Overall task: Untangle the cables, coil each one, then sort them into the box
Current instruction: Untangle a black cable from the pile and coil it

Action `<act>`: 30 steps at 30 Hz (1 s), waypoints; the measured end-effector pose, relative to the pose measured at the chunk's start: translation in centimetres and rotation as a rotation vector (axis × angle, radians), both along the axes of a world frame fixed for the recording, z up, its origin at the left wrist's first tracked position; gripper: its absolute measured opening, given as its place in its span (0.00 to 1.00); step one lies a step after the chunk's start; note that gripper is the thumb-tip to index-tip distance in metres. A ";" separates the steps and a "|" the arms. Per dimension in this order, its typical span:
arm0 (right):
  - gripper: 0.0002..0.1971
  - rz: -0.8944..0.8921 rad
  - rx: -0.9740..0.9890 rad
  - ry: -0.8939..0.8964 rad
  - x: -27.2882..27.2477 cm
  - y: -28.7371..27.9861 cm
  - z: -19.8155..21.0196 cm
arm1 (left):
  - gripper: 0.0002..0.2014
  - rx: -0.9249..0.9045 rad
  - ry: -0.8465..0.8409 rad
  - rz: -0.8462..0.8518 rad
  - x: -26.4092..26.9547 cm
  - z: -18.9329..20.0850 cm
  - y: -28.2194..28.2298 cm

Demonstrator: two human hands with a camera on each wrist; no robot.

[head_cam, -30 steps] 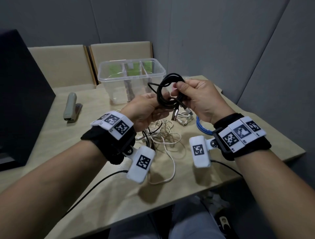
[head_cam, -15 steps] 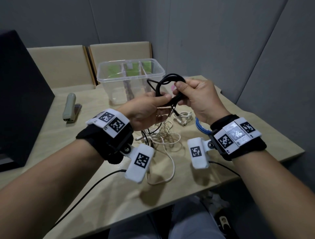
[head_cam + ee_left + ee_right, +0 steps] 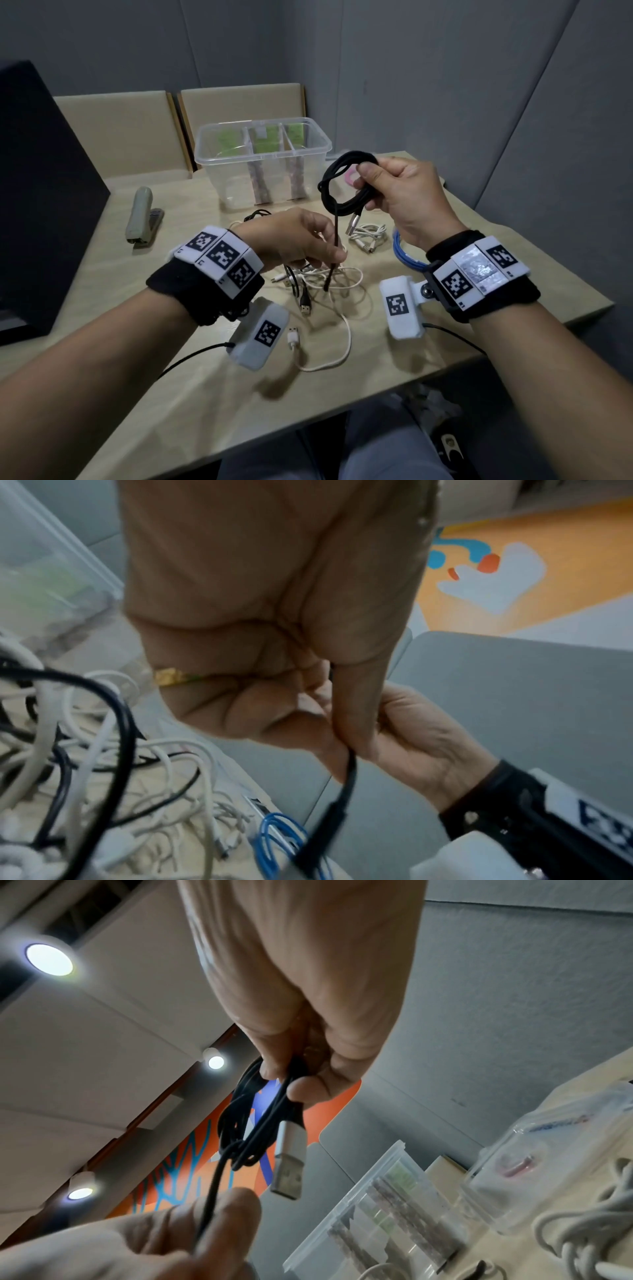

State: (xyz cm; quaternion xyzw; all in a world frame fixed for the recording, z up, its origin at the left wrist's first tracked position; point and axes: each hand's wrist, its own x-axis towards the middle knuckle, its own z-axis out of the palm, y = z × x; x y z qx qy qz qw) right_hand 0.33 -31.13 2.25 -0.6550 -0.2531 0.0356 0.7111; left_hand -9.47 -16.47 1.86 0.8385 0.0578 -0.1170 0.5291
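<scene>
— Black cable (image 3: 346, 185), that's the one being worked: the right hand (image 3: 400, 202) grips its coil up in the air, just in front of the clear box (image 3: 263, 156), fingers and thumb curled round the bundled loops.

— And the left hand (image 3: 301, 240)?

— It pinches the loose tail of that same cable between thumb and fingertips, lower down, over the white tangle (image 3: 329, 284) on the table (image 3: 144, 377). A moment ago both hands were bunched together at the coil; now the left has dropped away and drawn the tail out straight and taut.

— So what does that mean for the job?

— My reading is that the coil is nearly finished, and the tail either gets one last wrap or gets tucked round the bundle to hold it. The silver plug (image 3: 291, 1161) hangs free below the right hand.

— Anything in the box yet?

— I can't see any cable in its three sections. The white ones, another black one (image 3: 301, 291) and a blue cable (image 3: 404, 253) by the right wrist lie on the table.
</scene>
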 end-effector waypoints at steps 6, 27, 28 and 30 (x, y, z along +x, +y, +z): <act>0.06 0.129 0.051 0.106 -0.7 0.1 0.1 | 0.15 0.018 -0.165 0.251 0.6 -0.7 0.7; 0.05 0.120 -0.098 0.028 -0.8 0.7 0.2 | 0.06 -0.736 -0.384 0.336 0.5 -0.2 -0.8; 0.05 0.110 -0.105 0.017 -0.8 0.7 0.2 | 0.08 -0.753 -0.389 0.340 0.5 -0.2 -0.8; 0.05 0.099 -0.111 0.007 -0.8 0.8 0.3 | 0.11 -0.776 -0.410 0.355 0.5 -0.1 -1.1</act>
